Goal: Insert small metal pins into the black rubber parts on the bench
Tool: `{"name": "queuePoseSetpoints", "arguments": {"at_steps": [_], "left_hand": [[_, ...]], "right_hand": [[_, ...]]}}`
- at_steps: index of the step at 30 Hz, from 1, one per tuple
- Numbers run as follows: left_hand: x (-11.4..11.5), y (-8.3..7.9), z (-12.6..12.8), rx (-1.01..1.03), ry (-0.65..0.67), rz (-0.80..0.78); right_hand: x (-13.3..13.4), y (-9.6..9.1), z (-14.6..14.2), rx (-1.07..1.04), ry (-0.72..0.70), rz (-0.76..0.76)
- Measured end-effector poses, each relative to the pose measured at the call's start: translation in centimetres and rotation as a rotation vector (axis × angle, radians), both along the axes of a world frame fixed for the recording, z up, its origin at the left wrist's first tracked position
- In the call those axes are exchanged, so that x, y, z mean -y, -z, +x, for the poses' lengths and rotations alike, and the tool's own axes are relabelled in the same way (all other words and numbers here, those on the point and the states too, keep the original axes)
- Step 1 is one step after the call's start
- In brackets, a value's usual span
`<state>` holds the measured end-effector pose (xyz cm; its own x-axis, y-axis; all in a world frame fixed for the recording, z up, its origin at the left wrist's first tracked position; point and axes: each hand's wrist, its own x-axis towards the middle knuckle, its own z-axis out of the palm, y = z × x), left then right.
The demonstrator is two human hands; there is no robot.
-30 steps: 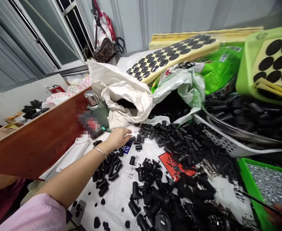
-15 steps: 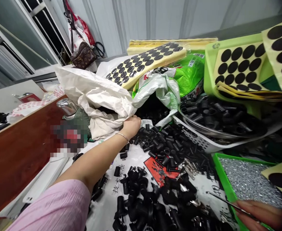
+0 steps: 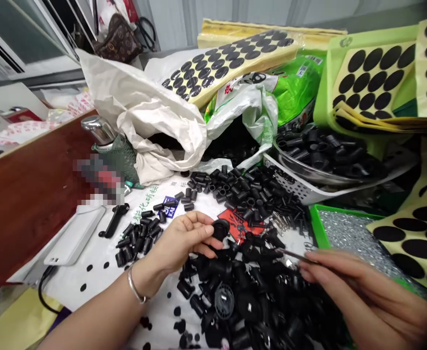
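My left hand (image 3: 184, 239) is pinched on a small round black plastic part (image 3: 220, 228), held just above a heap of larger black plastic pieces (image 3: 250, 291). My right hand (image 3: 359, 291) comes in from the lower right, its fingers closed on a thin metal tool (image 3: 293, 254) whose tip points left toward the held part. Many short black tubes (image 3: 242, 192) lie scattered on the white sheet (image 3: 100, 277) behind both hands. A smaller group of black tubes (image 3: 136, 236) lies to the left of my left hand.
A white sack (image 3: 144, 107) lies open at the back. Sheets of black round pads (image 3: 221, 68) rest on top of it and at the right (image 3: 410, 228). A metal bowl of black tubes (image 3: 326, 155) sits in a white basket. A green tray of small metal parts (image 3: 345, 233) is at the right. A red-brown board (image 3: 24, 194) is at the left.
My left hand has drawn back from the white sack to the near pile and now holds a round black part. My right hand with the thin tool has moved up and left toward it.
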<state>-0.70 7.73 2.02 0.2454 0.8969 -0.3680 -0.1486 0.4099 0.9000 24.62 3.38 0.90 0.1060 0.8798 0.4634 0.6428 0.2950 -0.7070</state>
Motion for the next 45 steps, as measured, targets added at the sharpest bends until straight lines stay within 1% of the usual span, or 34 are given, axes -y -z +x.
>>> {"name": "queuePoseSetpoints", "arguments": {"at_steps": [1,2,3,5,7,10,15,19,22,24,27,31,34,36,39,45], "left_hand": [[1.1,0.3,0.4,0.082,-0.001,-0.043],[2.0,0.7,0.7,0.129,0.0,-0.063],[2.7,1.0,1.1,0.157,-0.002,-0.068],[3.7,1.6,1.7,0.178,-0.021,-0.047],[4.1,1.8,2.0,0.183,-0.051,-0.005],[4.4,1.6,2.1,0.194,-0.098,0.054],[5.4,1.2,2.1,0.278,-0.146,0.102],[6.1,1.7,2.2,0.367,-0.155,0.128],[6.2,2.3,1.9,0.397,-0.143,0.151],[6.2,2.6,1.6,0.434,-0.12,0.176],[6.1,3.1,1.1,0.497,-0.104,0.235],[5.9,3.6,0.5,0.464,-0.098,0.303],[6.1,3.8,0.1,0.418,-0.078,0.3],[6.2,3.8,0.0,0.374,-0.06,0.292],[6.3,3.7,-0.1,0.314,-0.04,0.285],[6.3,3.4,-0.2,0.236,-0.016,0.255]], "right_hand": [[0.0,-0.7,-1.0,-0.044,-0.066,-0.04],[-0.1,-1.2,-2.0,-0.113,-0.095,-0.089],[-0.2,-1.4,-2.8,-0.202,-0.136,-0.172],[-0.4,-1.2,-4.2,-0.445,-0.232,-0.348],[-0.5,-0.8,-5.2,-0.614,-0.304,-0.451],[-0.2,-0.3,-6.1,-0.674,-0.344,-0.47],[0.8,-0.9,-7.4,-0.726,-0.374,-0.461],[1.3,-1.0,-8.5,-0.784,-0.425,-0.467],[1.2,-0.9,-8.5,-0.805,-0.454,-0.475],[1.0,-0.9,-8.0,-0.709,-0.436,-0.437],[1.0,-1.3,-7.0,-0.426,-0.416,-0.283],[1.2,-2.4,-6.2,-0.026,-0.5,0.016],[1.1,-3.1,-6.0,0.207,-0.586,0.182],[1.0,-3.4,-5.9,0.31,-0.618,0.258],[0.8,-3.7,-5.9,0.41,-0.627,0.33],[1.0,-4.1,-5.8,0.476,-0.627,0.336]]}}
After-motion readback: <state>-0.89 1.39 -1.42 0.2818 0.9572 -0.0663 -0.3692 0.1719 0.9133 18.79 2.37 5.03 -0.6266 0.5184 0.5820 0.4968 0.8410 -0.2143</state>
